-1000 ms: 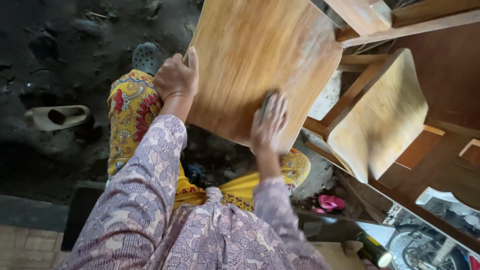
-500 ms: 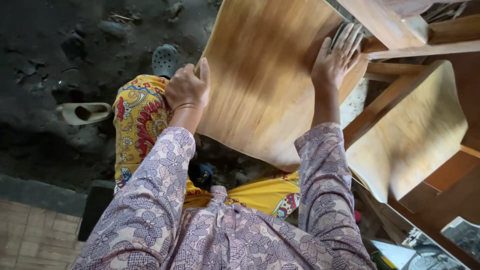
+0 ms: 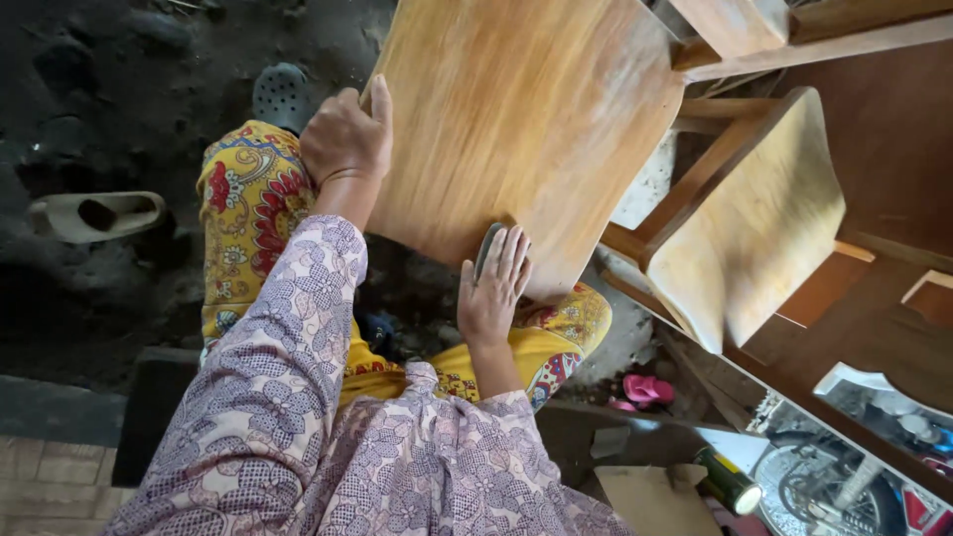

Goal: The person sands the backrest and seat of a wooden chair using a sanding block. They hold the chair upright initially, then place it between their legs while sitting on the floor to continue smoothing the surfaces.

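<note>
Looking down, nearest the camera: both arms in purple floral sleeves [image 3: 298, 437], lap covered by a yellow patterned skirt [image 3: 248, 208]. All positions below are relative to the wooden chair seat [image 3: 526, 129], the big tan panel tilted across the knees.

Right hand [image 3: 491, 288] sits at the seat's near edge, palm down, fingers straight and close together, pressing a small dark pad [image 3: 486, 248] flat on the wood. Looks like a sanding piece; can't confirm from this view. Only a sliver of it shows past the fingertips.

Left hand [image 3: 347, 134] clamps the seat's left edge, thumb on the top face, other fingers curled under the rim and out of sight.

Right of the seat: a second wooden chair [image 3: 745, 228], same pale finish, its seat tipped on edge, frame rails joining near the first seat's far right corner.

Below-right of the seat, on the ground: a pink sandal [image 3: 645, 389], a cardboard piece [image 3: 645, 496], a green can [image 3: 730, 481], part of a motorbike wheel [image 3: 824, 486].

Left of the seat: dark dirt floor [image 3: 99, 99], a beige shoe [image 3: 99, 213] lying well apart. Just past the left hand, a grey perforated clog [image 3: 283, 94] on the foot.
</note>
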